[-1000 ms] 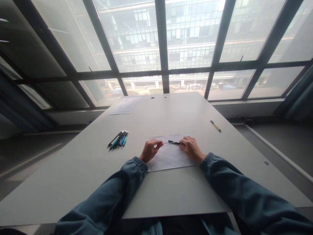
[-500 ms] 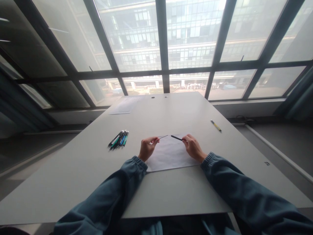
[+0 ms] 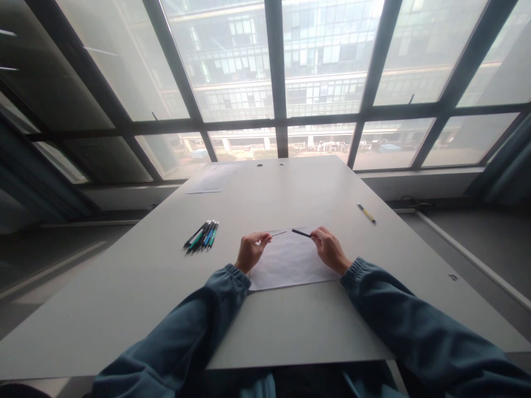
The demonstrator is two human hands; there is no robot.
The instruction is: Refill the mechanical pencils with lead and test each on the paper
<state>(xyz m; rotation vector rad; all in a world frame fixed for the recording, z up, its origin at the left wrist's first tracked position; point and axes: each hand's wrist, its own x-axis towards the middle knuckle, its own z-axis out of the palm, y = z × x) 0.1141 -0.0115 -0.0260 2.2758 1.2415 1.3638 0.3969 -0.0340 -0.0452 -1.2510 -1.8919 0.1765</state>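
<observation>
Holding: the left hand (image 3: 250, 251) is curled shut with a thin refill (image 3: 279, 233) pinched at its fingertips, the refill pointing right and slightly up.
Right hand: the right hand (image 3: 331, 249) is closed around a dark pen barrel (image 3: 301, 233), which sticks out to the left toward the refill.
Gap: the tips of refill and pen barrel are just apart, not touching, above the far edge of the sheet.
Sheet: a white sheet of paper (image 3: 290, 265) lies flat on the grey table (image 3: 136, 287), under and between both hands.
Left side: a bunch of pens (image 3: 202, 236) lies on the table, well apart from the left hand.
Right side: a yellow pen (image 3: 366, 213) lies alone, far right.
Far end: another paper (image 3: 211, 179) lies near the window.
</observation>
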